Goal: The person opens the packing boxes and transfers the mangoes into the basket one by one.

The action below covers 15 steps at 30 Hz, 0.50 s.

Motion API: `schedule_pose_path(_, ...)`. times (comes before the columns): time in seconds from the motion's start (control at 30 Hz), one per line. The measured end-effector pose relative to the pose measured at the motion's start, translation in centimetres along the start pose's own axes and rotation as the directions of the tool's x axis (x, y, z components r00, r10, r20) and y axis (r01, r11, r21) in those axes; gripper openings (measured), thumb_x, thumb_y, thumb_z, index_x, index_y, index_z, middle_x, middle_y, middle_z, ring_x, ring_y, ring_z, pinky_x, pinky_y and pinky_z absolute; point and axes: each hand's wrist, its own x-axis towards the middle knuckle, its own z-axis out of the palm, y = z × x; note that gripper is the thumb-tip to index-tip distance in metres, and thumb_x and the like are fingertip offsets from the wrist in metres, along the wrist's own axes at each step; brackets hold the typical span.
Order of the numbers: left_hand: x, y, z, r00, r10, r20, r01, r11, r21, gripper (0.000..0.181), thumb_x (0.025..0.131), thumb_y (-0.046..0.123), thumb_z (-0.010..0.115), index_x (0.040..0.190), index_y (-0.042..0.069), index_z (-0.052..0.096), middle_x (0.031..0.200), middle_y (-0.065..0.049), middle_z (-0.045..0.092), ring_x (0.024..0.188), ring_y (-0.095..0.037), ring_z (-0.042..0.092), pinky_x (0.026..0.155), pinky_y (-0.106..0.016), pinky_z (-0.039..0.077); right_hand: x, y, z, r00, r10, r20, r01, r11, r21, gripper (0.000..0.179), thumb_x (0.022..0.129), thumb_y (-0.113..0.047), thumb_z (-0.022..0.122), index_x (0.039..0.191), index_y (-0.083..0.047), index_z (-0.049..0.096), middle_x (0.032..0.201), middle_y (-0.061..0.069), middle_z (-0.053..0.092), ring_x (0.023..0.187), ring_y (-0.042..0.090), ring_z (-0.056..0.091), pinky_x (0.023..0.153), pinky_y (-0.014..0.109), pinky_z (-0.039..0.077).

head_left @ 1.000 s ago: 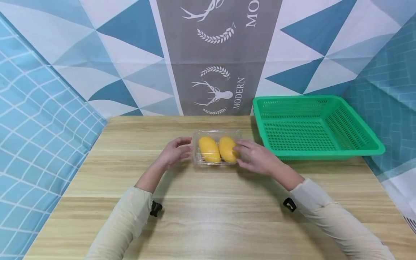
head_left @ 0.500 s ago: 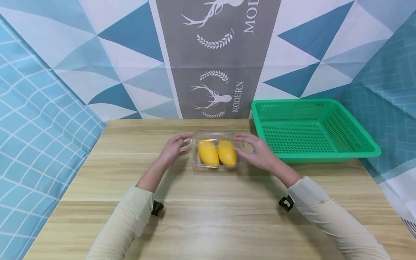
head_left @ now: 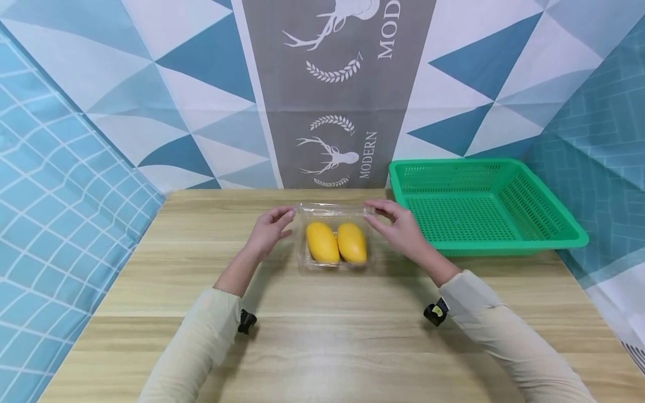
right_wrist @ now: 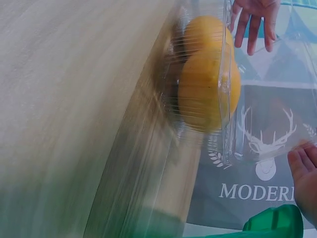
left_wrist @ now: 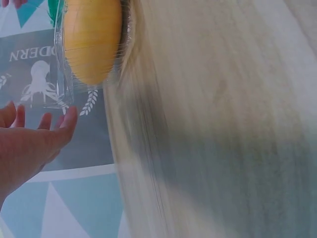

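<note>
Two yellow mangoes (head_left: 322, 243) lie side by side in a clear plastic clamshell box (head_left: 302, 260) on the table, its lid (head_left: 327, 209) raised at the back. My right hand (head_left: 398, 228) pinches the lid's right edge between thumb and fingers. In the right wrist view, the thumb (right_wrist: 303, 163) is at the lid's corner. At the lid's left edge is my left hand (head_left: 267, 234), its fingers loosely extended and the fingertips right by the plastic. The left wrist view shows those fingers (left_wrist: 68, 121) just below the lid's corner, around nothing.
A green perforated basket (head_left: 504, 245) stands at the back right, close to my right hand. The wooden table (head_left: 322, 336) runs up to a patterned backdrop (head_left: 342, 123), with blue cloth (head_left: 65, 184) along the left side.
The box's lid has swung up and back, from lying over the mangoes to standing raised. My right hand has moved up with it from the box's right side; the left hand has barely moved.
</note>
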Motion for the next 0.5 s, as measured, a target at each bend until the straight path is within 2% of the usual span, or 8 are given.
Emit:
schedule_pose_path(0.23, 0.8, 0.0, 0.2, 0.999, 0.014, -0.033, -0.015, 1.000, -0.011, 0.041, 0.097, 0.018, 0.051, 0.131, -0.004, 0.046, 0.134, -0.024, 0.043, 0.128, -0.037, 0.041, 0.103, -0.045, 0.042, 0.8, 0.0, 0.3, 0.993, 0.085, -0.079, -0.080, 0.994, 0.071, 0.031, 0.088, -0.010, 0.065, 0.115, 0.003, 0.062, 0.113, 0.020, 0.062, 0.101, 0.019, 0.058, 0.093, 0.021, 0.048)
schedule_pose_path(0.5, 1.8, 0.2, 0.6, 0.995, 0.037, -0.089, -0.040, 0.999, -0.035, 0.038, 0.095, 0.019, 0.054, 0.127, -0.002, 0.051, 0.128, -0.019, 0.049, 0.123, -0.033, 0.047, 0.101, -0.042, 0.045, 1.8, 0.2, 1.0, 0.972, 0.146, -0.185, -0.119, 0.981, 0.151, 0.035, 0.089, -0.010, 0.063, 0.120, 0.005, 0.058, 0.120, 0.022, 0.060, 0.107, 0.026, 0.058, 0.090, 0.014, 0.048)
